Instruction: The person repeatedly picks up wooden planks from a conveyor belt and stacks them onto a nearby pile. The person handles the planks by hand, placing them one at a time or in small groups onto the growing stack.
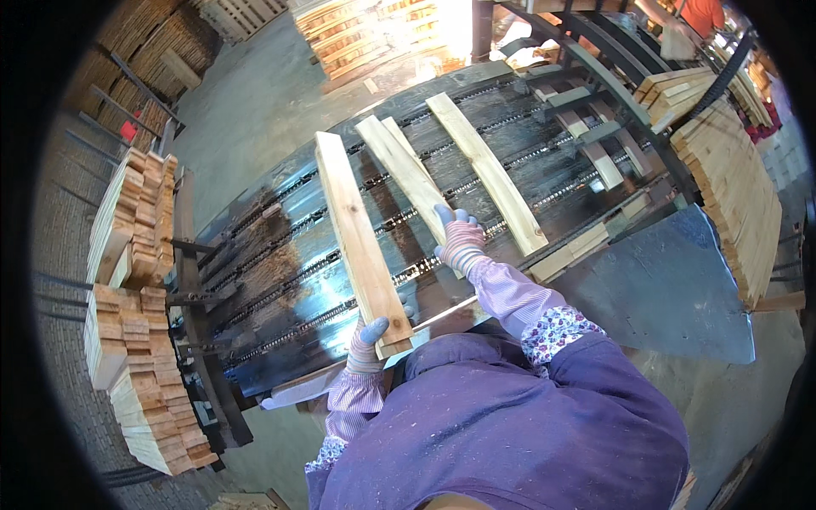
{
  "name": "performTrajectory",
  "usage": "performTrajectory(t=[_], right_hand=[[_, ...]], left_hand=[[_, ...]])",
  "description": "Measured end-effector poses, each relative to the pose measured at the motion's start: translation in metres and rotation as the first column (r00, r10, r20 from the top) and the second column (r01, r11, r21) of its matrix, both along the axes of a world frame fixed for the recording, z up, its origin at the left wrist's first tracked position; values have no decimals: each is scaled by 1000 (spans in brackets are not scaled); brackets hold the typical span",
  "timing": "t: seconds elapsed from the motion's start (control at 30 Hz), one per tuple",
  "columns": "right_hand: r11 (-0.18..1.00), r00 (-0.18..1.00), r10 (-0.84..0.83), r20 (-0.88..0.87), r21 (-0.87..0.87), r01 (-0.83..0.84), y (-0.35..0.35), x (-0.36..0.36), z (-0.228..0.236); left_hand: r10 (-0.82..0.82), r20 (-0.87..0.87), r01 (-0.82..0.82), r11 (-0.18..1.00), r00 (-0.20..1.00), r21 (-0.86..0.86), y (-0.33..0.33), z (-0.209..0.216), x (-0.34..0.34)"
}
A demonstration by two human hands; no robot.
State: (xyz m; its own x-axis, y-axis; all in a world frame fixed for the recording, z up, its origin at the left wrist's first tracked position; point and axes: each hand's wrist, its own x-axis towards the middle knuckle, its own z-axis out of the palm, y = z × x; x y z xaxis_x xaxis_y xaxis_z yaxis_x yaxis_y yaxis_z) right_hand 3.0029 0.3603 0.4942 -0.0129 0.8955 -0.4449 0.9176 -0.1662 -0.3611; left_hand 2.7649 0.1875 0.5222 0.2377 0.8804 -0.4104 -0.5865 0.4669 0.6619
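Along the far left, stacks of cut boards [136, 255] stand piled beside the dark chain conveyor [280, 255]. On that conveyor, nearest the person, a long pale plank [357, 229] lies slanted across the chains. The left hand [367, 344], in a striped glove, has its fingers [374, 327] closed around the plank's near end, thumb up against the edge. To lift it cleanly, I judge the grip should stay square on the end so the far end does not drag on the chains. Next over, a second plank [408, 170] lies on the belt. The right hand [459, 238] rests on its near end, fingers [450, 217] curled loosely over it, not clearly clamped. A third plank [489, 170] lies just beyond, and a tall stack of boards [739, 204] stands at the right.
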Motion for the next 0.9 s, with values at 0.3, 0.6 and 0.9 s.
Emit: performTrajectory(t=[0.3, 0.6, 0.9], right_hand=[[903, -104, -430, -897, -425, -63, -16, 20, -12], [874, -216, -479, -851, -439, -209, -56, -8, -6], [966, 310, -258, -915, -236, 109, -78, -69, 11]], left_hand=[[-27, -53, 26, 1000, 998, -16, 7, -7, -5], [-36, -183, 41, 999, 982, 27, 9, -10, -3], [25, -276, 1, 995, 961, 96, 2, -14, -10]])
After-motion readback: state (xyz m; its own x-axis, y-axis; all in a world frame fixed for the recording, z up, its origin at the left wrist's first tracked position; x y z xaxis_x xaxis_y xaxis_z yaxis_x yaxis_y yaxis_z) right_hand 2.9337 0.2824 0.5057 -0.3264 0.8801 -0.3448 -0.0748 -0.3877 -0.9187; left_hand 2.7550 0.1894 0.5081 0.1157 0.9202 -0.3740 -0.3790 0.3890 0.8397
